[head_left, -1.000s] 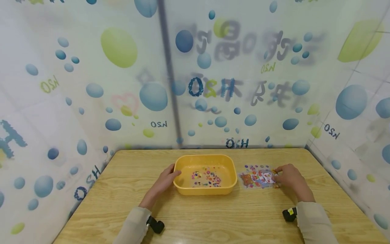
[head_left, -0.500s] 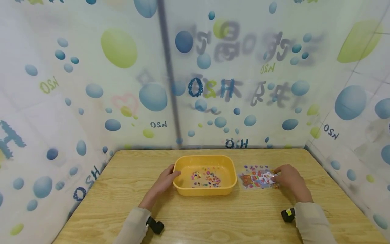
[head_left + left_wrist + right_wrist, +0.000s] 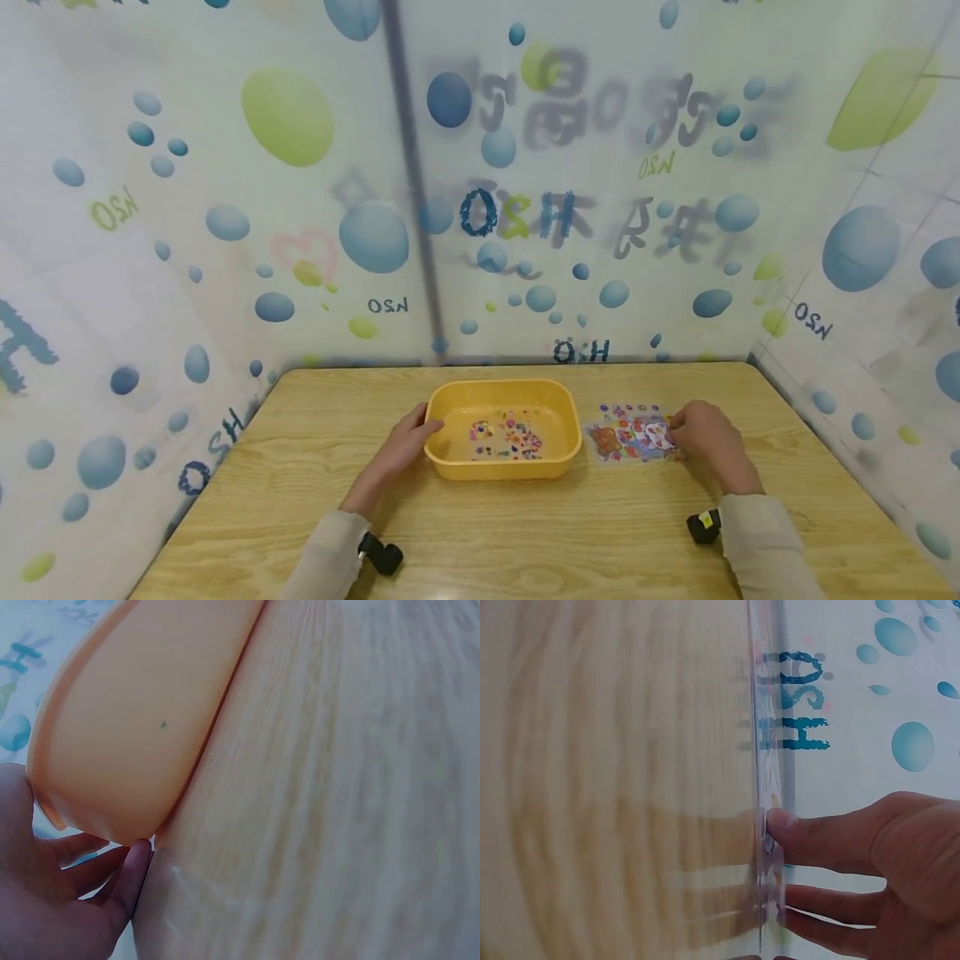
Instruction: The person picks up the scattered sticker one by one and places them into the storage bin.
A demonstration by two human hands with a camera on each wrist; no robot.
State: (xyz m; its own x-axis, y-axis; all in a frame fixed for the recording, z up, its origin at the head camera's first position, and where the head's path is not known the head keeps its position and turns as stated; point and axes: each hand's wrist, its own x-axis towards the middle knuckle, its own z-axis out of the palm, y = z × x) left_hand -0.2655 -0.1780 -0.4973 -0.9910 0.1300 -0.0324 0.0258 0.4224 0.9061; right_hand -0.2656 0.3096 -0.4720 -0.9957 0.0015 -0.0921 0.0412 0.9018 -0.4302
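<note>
A yellow plastic tray (image 3: 502, 472) stands on the table with small colourful pieces (image 3: 517, 437) scattered over its floor. My left hand (image 3: 405, 446) grips its left end, thumb over the rim and fingers along the outside. In the left wrist view, the tray's outer wall (image 3: 142, 727) fills the upper left, fingertips against it. To the right lies a flat, clear plastic bag (image 3: 633, 437) printed with a bear and other cartoon figures. My right hand (image 3: 707, 442) pinches the bag at its right edge. The right wrist view shows the clear plastic (image 3: 769, 840) edge-on at the thumb tip.
The wooden table (image 3: 480, 533) ends at the back against a curtain (image 3: 525, 317) with blue and green spots. Similar spotted sheets hang at both sides. Each wrist wears a black camera (image 3: 382, 554).
The right hand's fingers have drawn closer together at the bag's right edge, and the hand has shifted slightly left. The left hand keeps its place on the tray.
</note>
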